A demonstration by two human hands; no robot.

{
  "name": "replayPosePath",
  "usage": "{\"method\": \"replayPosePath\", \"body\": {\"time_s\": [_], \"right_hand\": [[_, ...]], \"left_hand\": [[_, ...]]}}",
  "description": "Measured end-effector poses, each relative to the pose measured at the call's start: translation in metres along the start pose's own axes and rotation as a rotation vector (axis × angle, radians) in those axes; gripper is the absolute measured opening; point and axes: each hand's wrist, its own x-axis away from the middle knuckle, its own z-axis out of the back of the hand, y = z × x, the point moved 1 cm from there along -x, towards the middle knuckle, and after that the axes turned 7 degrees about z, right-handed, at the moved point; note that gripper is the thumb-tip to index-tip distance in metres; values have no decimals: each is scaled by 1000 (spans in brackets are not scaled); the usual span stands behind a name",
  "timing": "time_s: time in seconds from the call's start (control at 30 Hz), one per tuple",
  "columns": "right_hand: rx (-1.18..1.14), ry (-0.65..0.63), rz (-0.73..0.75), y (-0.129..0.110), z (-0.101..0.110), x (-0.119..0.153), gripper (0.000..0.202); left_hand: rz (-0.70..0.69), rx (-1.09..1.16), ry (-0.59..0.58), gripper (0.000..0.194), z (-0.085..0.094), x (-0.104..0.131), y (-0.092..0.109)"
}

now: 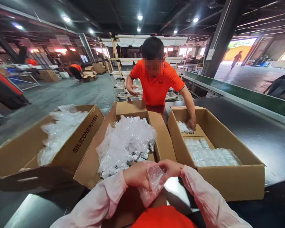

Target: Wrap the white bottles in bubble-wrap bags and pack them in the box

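Observation:
Close in front of my body, a clear bubble wrap bag (153,182) is held between both hands. My left hand (138,174) is closed on its left side, and my right hand (168,169) pinches its upper right edge. Whether anything is inside the bag, I cannot tell. Just beyond my hands stands the middle cardboard box (165,136), with a heap of bubble wrap bags (128,136) lying over small white bottles (140,157). To the right, another cardboard box (230,182) holds bubble-wrapped bottles (211,153) laid in rows.
A co-worker in an orange shirt (156,82) stands across the table, one hand (192,123) inside the right box. At left is a box marked SILICONE RUBBER (85,136), with bubble wrap (59,129) in it. Behind are shelving racks (118,66) and a green conveyor belt (242,88).

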Motion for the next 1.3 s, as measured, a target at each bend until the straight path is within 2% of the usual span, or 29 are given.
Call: {"method": "replayPosePath", "body": {"time_s": [0.07, 0.13, 0.2, 0.23, 0.3, 0.33, 0.4, 0.43, 0.5, 0.53, 0.6, 0.63, 0.7, 0.77, 0.83, 0.9, 0.97, 1.07, 1.13, 1.2, 1.3], "right_hand": [[-96, 23, -36, 14, -6, 5, 54], [-167, 103, -51, 27, -11, 14, 52], [-211, 206, -54, 36, -13, 25, 54], [-224, 282, -42, 38, -13, 29, 55], [-238, 464, -8, 38, -14, 35, 57], [-238, 557, 9, 36, -14, 37, 56], [-230, 688, 37, 30, -15, 37, 53], [-223, 707, 44, 26, -16, 36, 52], [-205, 733, 62, 17, -18, 34, 52], [-193, 752, 68, 12, -18, 34, 51], [-177, 825, 89, 3, -17, 36, 50], [-187, 853, 115, -2, -17, 38, 51], [-247, 799, 181, -14, -17, 39, 62], [-300, 627, 207, -24, -21, 39, 74], [-319, 509, 155, -30, -26, 37, 63], [-365, 559, 68, -29, -32, 34, 48], [-463, 648, -26, -21, -36, 32, 45], [-536, 669, -108, -10, -39, 29, 47], [-377, 654, -19, -9, -38, 30, 52], [-123, 638, 129, -12, -36, 32, 55], [53, 684, 205, -13, -34, 33, 34]], "left_hand": [[106, 117, -89, 40, 24, 16, 1], [274, 321, -62, 37, 45, 34, -8], [348, 545, 104, 42, 55, 48, -23], [325, 644, 219, 46, 53, 51, -32], [218, 820, 396, 59, 34, 47, -45], [165, 890, 424, 71, 19, 41, -50], [99, 1039, 315, 78, -17, 22, -54], [89, 1085, 263, 78, -33, 12, -54], [140, 1077, 391, 65, -53, -5, -52], [192, 1050, 471, 58, -57, -11, -51], [288, 1006, 605, 45, -56, -18, -50], [314, 999, 633, 42, -53, -20, -50], [320, 994, 631, 40, -46, -20, -48], [299, 959, 578, 37, -42, -18, -46], [240, 906, 471, 39, -40, -13, -41], [158, 871, 374, 47, -38, -9, -37], [134, 856, 318, 53, -34, -6, -37], [170, 817, 322, 40, -31, -7, -43], [119, 740, 366, 35, -30, -10, -50], [31, 632, 428, 32, -29, -13, -57], [-99, 524, 436, 31, -25, -12, -65]]}}
